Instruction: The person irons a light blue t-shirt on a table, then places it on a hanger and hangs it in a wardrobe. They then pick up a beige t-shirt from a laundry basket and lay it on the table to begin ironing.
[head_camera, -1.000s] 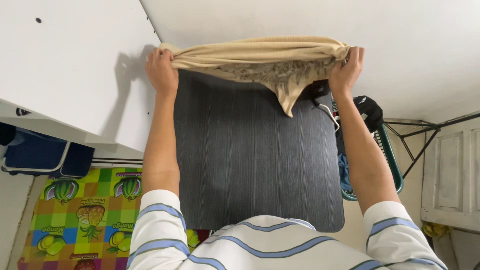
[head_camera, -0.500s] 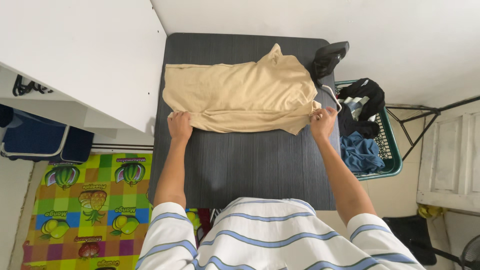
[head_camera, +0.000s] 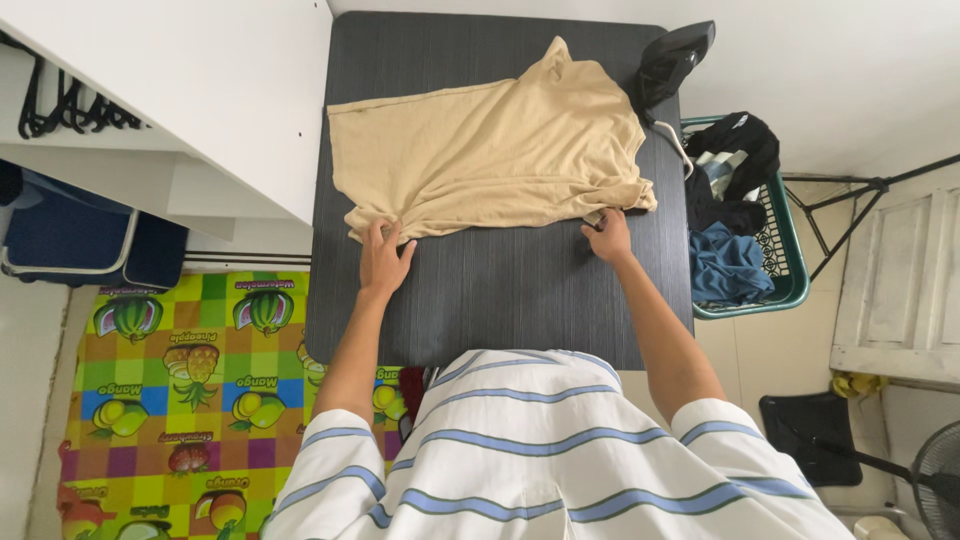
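A beige T-shirt (head_camera: 490, 145) lies spread on the far half of a dark grey table (head_camera: 500, 290). My left hand (head_camera: 383, 257) rests with fingers apart on the shirt's near left edge. My right hand (head_camera: 607, 236) pinches the shirt's near right edge, where the cloth bunches a little. Both arms reach forward from striped white sleeves.
A black iron (head_camera: 673, 60) stands at the table's far right corner. A green basket (head_camera: 790, 290) with dark and blue clothes sits right of the table. A white cabinet (head_camera: 200, 90) borders the left. A colourful fruit-print mat (head_camera: 180, 400) covers the floor.
The shirt was held up stretched between both hands, then laid flat on the table. My hands have now slid along its near edge, and the view has shifted.
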